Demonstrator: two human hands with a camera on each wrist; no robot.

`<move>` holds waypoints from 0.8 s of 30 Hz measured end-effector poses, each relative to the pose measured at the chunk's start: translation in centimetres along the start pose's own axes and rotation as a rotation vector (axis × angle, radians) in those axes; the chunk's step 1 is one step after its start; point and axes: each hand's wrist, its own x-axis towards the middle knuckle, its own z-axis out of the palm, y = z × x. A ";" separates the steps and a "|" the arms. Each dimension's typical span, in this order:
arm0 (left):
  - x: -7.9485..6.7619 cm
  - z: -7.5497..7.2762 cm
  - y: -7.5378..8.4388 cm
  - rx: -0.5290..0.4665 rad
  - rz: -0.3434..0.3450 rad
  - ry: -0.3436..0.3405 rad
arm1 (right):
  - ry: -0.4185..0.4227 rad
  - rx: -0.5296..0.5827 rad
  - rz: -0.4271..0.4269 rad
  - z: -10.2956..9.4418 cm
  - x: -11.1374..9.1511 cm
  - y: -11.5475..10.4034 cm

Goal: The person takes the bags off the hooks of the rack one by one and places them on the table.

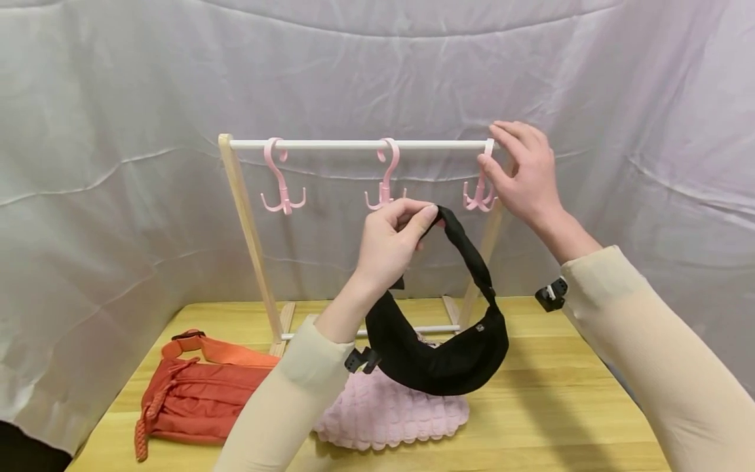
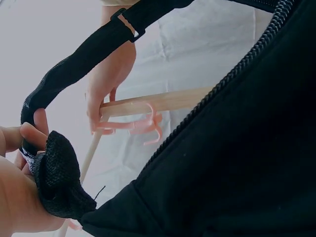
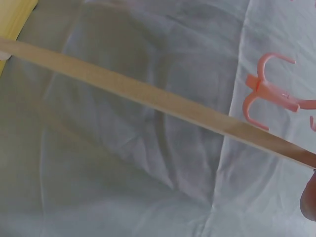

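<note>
My left hand [image 1: 389, 239] pinches the strap [image 1: 468, 252] of a black waist bag [image 1: 439, 360] between thumb and fingers. The bag hangs from it in a loop, in front of the rack. In the left wrist view, the bag's zipper [image 2: 222, 81] and a strap buckle [image 2: 129, 24] appear close up. At the rack's upper right corner, my right hand [image 1: 527, 170] grips the right pink hook [image 1: 480, 193] near its top, thumb on its stem and fingers over the rail end. The right wrist view shows only a fingertip [image 3: 309, 200] of that hand, beside the wooden post [image 3: 148, 94].
Two more pink hooks, left [image 1: 284, 193] and middle [image 1: 386, 174], hang on the white rail [image 1: 330, 144]. An orange-red bag [image 1: 197, 400] lies on the wooden table [image 1: 531, 393] at left. A pink quilted bag [image 1: 389, 416] lies below the black one. Grey cloth [image 1: 366, 72] hangs behind.
</note>
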 end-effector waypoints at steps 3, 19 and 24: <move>-0.4 -0.4 -0.6 0.005 0.002 0.007 | 0.031 0.038 0.012 -0.3 -0.6 -0.2; -2.0 -3.0 -1.2 -0.055 0.031 0.087 | 0.163 0.326 0.009 -0.8 -10.3 -9.2; -2.4 -3.6 -1.1 -0.036 0.018 0.095 | 0.030 0.439 0.031 -0.1 -13.9 -10.1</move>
